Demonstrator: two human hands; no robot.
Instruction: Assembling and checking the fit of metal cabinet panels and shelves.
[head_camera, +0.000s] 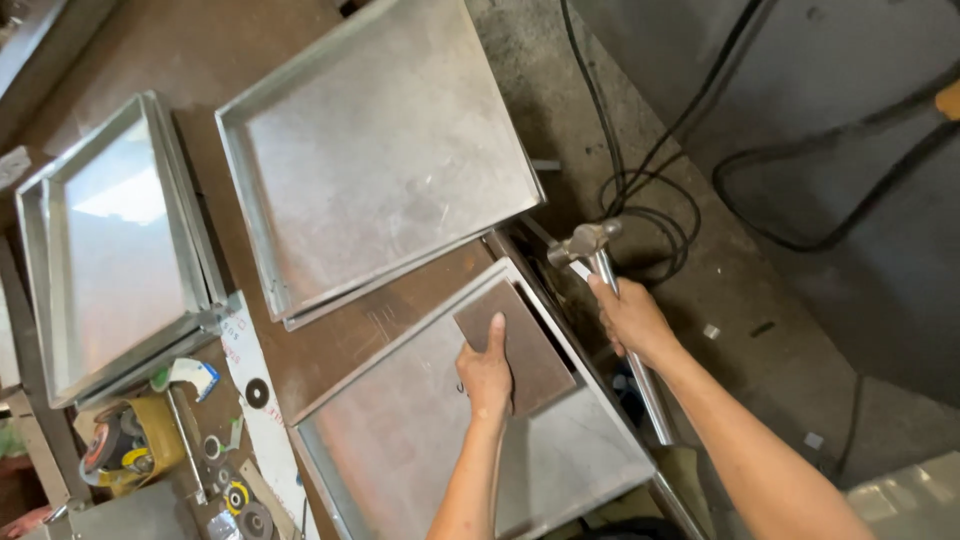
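Head view: the left hand (487, 375) pressed a brown plate (516, 345) flat onto the metal tray (420, 440), fingers spread open. Just right of that tray, the right hand (630, 318) gripped a hammer (590, 243), fingers closed around its shaft.

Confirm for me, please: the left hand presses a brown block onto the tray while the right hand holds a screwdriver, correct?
Not quite. In the head view the right hand holds a hammer, not a screwdriver. The left hand does press the brown block onto the tray.

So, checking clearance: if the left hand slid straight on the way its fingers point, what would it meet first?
Left hand likely meets the raised rim of the flat grey metal tray beyond the brown rectangular plate; depth unclear.
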